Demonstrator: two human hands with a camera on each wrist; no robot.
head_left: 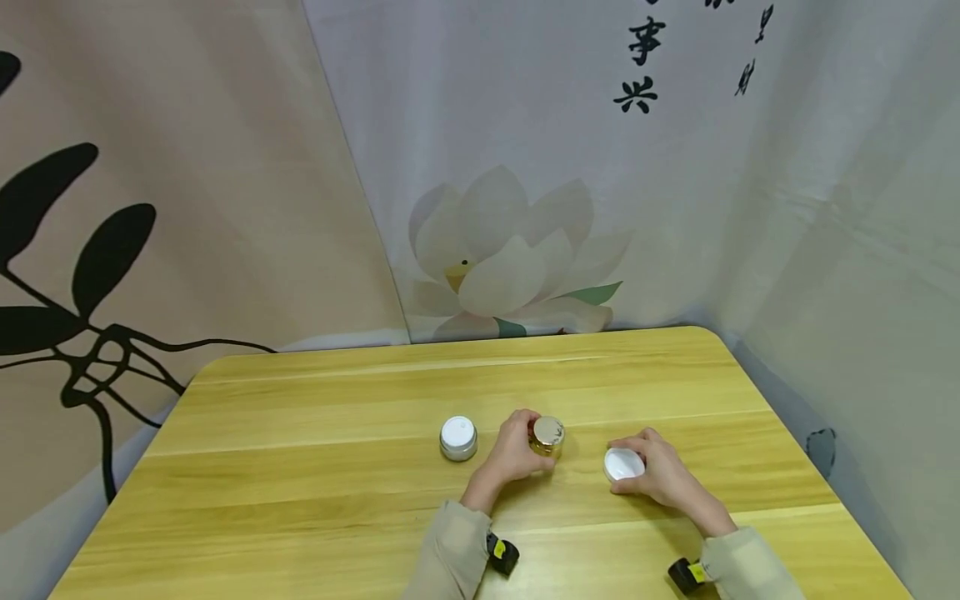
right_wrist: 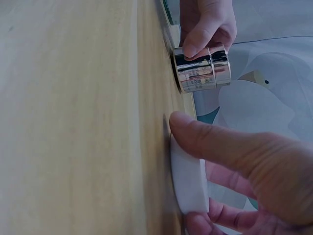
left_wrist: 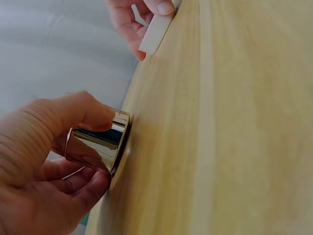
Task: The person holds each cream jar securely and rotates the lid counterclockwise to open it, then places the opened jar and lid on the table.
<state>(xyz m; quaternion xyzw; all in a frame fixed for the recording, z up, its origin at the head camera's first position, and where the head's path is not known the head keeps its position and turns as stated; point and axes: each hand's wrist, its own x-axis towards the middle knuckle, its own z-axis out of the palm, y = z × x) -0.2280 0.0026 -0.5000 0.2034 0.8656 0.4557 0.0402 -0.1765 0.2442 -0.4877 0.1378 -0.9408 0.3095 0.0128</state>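
Note:
In the head view my left hand (head_left: 512, 452) grips a shiny gold jar (head_left: 548, 433) from its left side, thumb and fingers curled about it. Its mirror-like wall and lid show in the right wrist view, with its base at the wooden tabletop. To the right, my right hand (head_left: 663, 472) pinches a shallow white round lid (head_left: 624, 464) by its edge. That lid lies low at the table surface in the right wrist view, between thumb and fingertips. A second jar (head_left: 458, 438), with a white top and a greyish body, stands upright left of my left hand.
The wooden table (head_left: 300, 500) has rounded far corners. Behind it hangs a pale curtain (head_left: 517, 125) with a lotus print and dark characters, continuing along the right side. Black bands (head_left: 503, 553) with small cameras sit on both wrists.

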